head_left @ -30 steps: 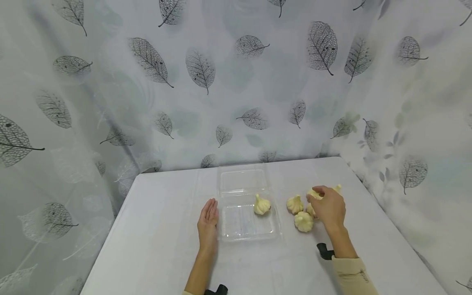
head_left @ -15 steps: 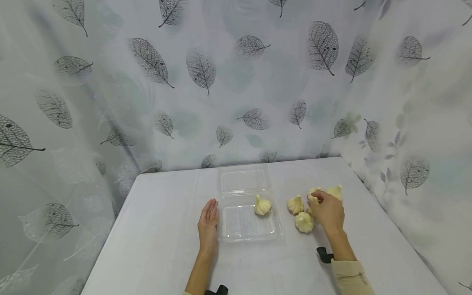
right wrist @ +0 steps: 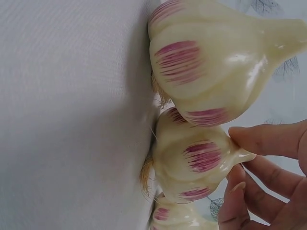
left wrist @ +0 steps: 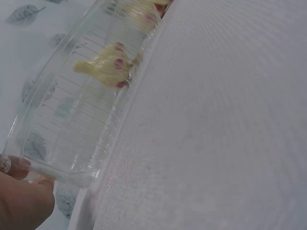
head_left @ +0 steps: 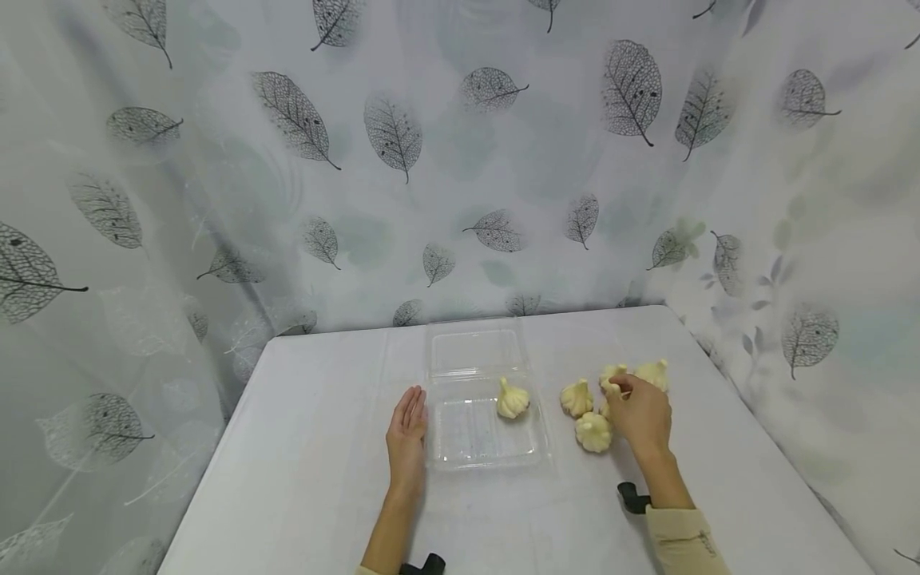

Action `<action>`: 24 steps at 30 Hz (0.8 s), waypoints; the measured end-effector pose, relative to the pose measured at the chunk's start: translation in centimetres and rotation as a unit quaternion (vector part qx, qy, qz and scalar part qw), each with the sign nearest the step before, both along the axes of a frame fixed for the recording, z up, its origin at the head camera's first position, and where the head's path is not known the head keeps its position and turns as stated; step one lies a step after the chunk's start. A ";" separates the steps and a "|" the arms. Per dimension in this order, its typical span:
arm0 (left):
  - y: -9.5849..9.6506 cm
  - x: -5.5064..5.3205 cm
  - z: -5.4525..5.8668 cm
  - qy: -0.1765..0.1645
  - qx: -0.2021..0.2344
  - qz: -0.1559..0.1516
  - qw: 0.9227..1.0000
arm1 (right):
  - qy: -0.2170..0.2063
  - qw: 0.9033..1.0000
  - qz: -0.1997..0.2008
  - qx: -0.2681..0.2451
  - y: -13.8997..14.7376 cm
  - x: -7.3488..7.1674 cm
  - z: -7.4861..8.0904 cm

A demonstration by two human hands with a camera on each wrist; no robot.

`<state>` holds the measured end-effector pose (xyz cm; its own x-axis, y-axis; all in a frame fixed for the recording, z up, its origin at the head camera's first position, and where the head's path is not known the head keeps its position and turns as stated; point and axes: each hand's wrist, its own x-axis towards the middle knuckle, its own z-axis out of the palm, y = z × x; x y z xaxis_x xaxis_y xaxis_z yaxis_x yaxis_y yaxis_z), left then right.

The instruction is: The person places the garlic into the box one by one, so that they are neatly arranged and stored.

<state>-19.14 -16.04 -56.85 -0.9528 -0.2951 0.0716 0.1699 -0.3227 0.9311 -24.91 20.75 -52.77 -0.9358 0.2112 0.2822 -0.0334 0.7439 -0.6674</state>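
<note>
In the head view, my right hand (head_left: 642,411) is over a cluster of garlic bulbs on the right of the table. Its thumb and fingertips pinch the neck of one garlic bulb (right wrist: 194,158), whose root end is down at the cloth in the right wrist view. A larger-looking bulb (right wrist: 206,57) stands beside it. My left hand (head_left: 406,435) rests with straight fingers along the left side of a clear plastic clamshell box (head_left: 489,461). One garlic bulb (head_left: 513,399) sits in the box's right half, neck up.
The box's open lid (head_left: 476,351) lies flat toward the table's back edge. Loose garlic bulbs (head_left: 592,432) stand close together right of the box, with another bulb (head_left: 652,374) farther back. A white cloth (head_left: 309,471) covers the table; leaf-patterned curtains (head_left: 532,176) surround it.
My right hand has come slightly down, uncovering the back right bulb, and its fingertips have closed on a bulb's neck. My left hand and the box stay in place.
</note>
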 end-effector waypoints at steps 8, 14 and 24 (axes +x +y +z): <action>0.1 0.0 0.0 0.002 0.001 0.002 1.000 | 0.014 1.000 -0.004 -0.002 -0.1 0.1 0.2; 0.1 0.1 0.2 0.001 0.001 0.004 1.000 | 0.015 1.000 -0.006 -0.001 -0.2 0.3 0.6; 0.1 0.1 0.2 0.005 0.006 -0.003 1.000 | 0.042 0.999 -0.014 0.002 0.0 0.4 1.3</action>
